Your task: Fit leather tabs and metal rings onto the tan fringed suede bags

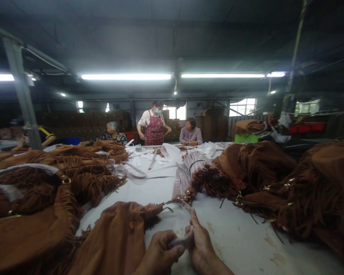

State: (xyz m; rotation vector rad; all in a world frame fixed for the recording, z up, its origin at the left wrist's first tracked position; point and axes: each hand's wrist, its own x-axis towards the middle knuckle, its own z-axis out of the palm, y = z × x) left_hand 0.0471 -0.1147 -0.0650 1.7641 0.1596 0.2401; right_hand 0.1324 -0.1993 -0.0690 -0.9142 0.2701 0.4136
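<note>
Both my hands sit low at the near edge of the white table point(235, 236), knuckles toward me. My left hand point(160, 252) curls in from the left, thumb laid across and pressing down on a clear plastic strip point(181, 240). My right hand point(200, 244) comes in from the right with its fingers pointing up the table, the thumb side pinching the same strip, so the two hands almost touch over it. The strip runs up in a loop toward the strap end of the brown suede fringed bag point(117, 233), which lies just left of my hands on the table. More brown fringed bags are heaped on the left point(46, 183) and on the right point(304, 183). A bundle of clear-wrapped straps point(186, 175) lies mid-table. Three people point(154, 124) work at the far end.
</note>
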